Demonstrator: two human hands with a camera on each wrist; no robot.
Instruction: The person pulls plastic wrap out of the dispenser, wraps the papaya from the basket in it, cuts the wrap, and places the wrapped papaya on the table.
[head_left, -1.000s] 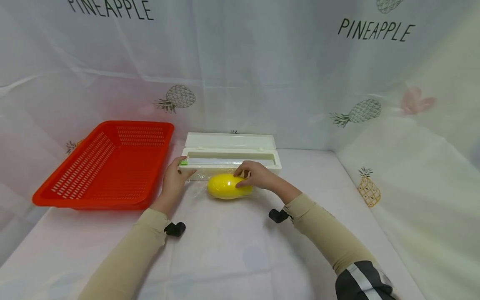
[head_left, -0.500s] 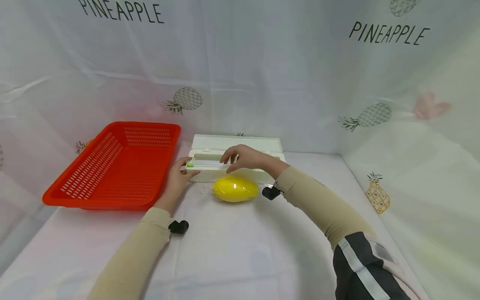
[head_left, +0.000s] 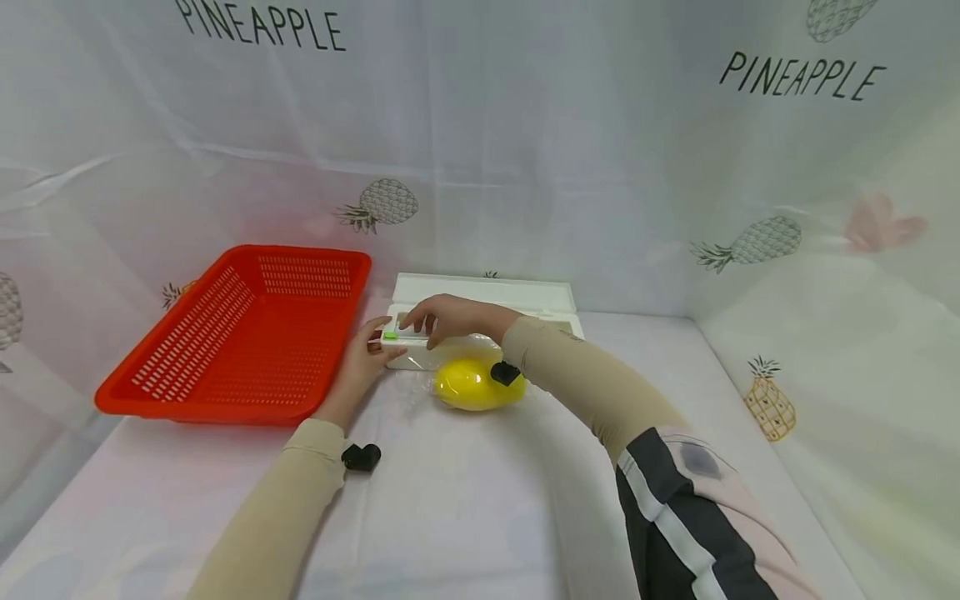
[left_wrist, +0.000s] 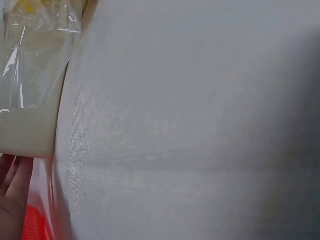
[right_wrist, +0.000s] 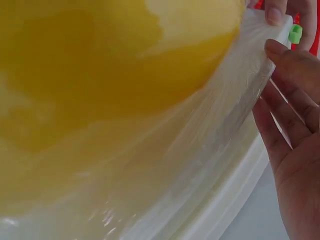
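Note:
A white cling film dispenser (head_left: 487, 290) stands at the back of the table with its lid raised. My left hand (head_left: 365, 360) grips its left end, thumb at the front. Near that end is a small green slider (right_wrist: 295, 34). My right hand (head_left: 456, 317) reaches over the dispenser's left part, fingers bent loosely; in the right wrist view the thumb lies at the front edge of the film and the fingers along its other side. A glossy yellow oval object (head_left: 465, 385), fruit-like, lies in front, under clear film (left_wrist: 30, 75) that drapes from the dispenser. My right cuff partly covers it.
A red perforated plastic basket (head_left: 300, 350) sits to the left, close beside my left forearm. White cloth (head_left: 450, 500) covers the table. Behind and to the right hangs a pineapple-print curtain (head_left: 540, 167). A black wrist camera (head_left: 505, 372) hangs from the right cuff.
My right hand has left the yellow object and moved left along the dispenser to near the green slider. My left hand keeps its grip on the dispenser's end. The head view has shifted slightly.

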